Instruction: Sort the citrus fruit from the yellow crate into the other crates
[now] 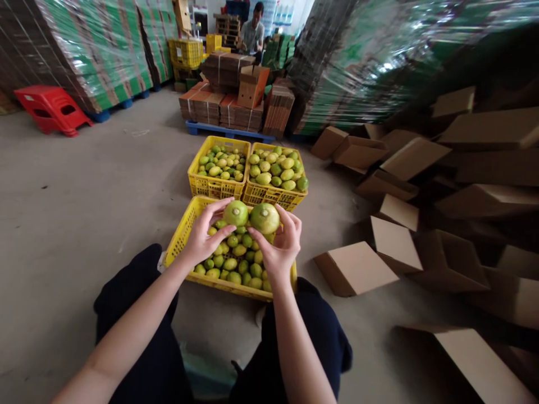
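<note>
Between the thumb and fingers of my left hand (210, 231) is a green lemon (236, 213), its stem end facing me. A slightly bigger green lemon (264, 218) is gripped the same way in my right hand (281, 240). Both fruits are held up side by side, almost touching, above the near yellow crate (179, 235). Many green and yellowish lemons (234, 277) lie in that crate, partly hidden by my hands. Just beyond stand two more yellow crates, one on the left (217, 189) and one on the right (273, 196), both filled with lemons.
Many cardboard boxes (357, 269) are heaped along the right. Bundled flat cartons (206, 106) rest on a blue pallet (227, 132) ahead. A red stool (53, 109) stands at left, near wrapped green stacks (101, 56). Another person (253, 35) is at the back.
</note>
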The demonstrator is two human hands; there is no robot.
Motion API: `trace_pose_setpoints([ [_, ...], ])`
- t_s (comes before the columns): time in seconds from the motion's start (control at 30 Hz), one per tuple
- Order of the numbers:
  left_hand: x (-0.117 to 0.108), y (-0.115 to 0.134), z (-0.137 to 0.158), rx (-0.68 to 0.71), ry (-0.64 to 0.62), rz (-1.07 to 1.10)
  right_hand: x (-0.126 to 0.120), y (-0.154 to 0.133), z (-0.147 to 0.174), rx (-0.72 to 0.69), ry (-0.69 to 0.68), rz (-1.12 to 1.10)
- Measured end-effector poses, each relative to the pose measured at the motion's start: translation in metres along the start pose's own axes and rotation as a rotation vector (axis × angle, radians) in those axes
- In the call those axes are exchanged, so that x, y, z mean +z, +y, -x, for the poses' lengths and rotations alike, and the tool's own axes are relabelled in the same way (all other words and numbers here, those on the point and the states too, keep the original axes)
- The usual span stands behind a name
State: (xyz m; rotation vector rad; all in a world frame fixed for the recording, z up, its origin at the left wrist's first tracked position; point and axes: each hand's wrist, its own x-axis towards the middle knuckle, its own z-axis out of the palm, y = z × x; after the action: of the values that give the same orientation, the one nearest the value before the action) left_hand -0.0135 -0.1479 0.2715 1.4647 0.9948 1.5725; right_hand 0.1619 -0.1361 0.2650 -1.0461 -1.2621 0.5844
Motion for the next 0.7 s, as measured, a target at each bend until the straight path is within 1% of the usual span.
trace_pose_setpoints([
  [0.1, 0.000, 0.000, -0.002, -0.057, 0.076, 0.080, 0.000, -0.007, -0.001, 0.125, -0.059, -0.187],
  [0.17, 0.001, -0.001, -0.004, -0.169, 0.120, 0.176, 0.001, -0.011, 0.000, 0.255, -0.105, -0.329],
  [0.23, 0.004, -0.005, -0.006, -0.314, 0.127, 0.297, 0.004, -0.009, 0.002, 0.399, -0.138, -0.408],
  [0.33, 0.012, -0.013, -0.007, -0.475, 0.132, 0.401, 0.010, -0.002, 0.007, 0.557, -0.182, -0.388],
  [0.37, 0.014, -0.015, -0.007, -0.507, 0.163, 0.402, 0.012, -0.001, 0.009, 0.586, -0.195, -0.356],
  [0.43, 0.018, -0.017, -0.007, -0.560, 0.263, 0.402, 0.017, 0.000, 0.012, 0.637, -0.206, -0.312],
  [0.5, 0.020, -0.017, -0.008, -0.638, 0.330, 0.450, 0.020, -0.002, 0.013, 0.711, -0.197, -0.370],
  [0.57, 0.020, -0.013, -0.010, -0.740, 0.331, 0.530, 0.023, -0.005, 0.012, 0.792, -0.172, -0.512],
  [0.63, 0.021, -0.007, -0.012, -0.842, 0.308, 0.583, 0.025, -0.009, 0.008, 0.870, -0.079, -0.636],
  [0.7, 0.022, 0.000, -0.014, -0.918, 0.307, 0.594, 0.026, -0.011, 0.003, 0.967, 0.069, -0.700],
])
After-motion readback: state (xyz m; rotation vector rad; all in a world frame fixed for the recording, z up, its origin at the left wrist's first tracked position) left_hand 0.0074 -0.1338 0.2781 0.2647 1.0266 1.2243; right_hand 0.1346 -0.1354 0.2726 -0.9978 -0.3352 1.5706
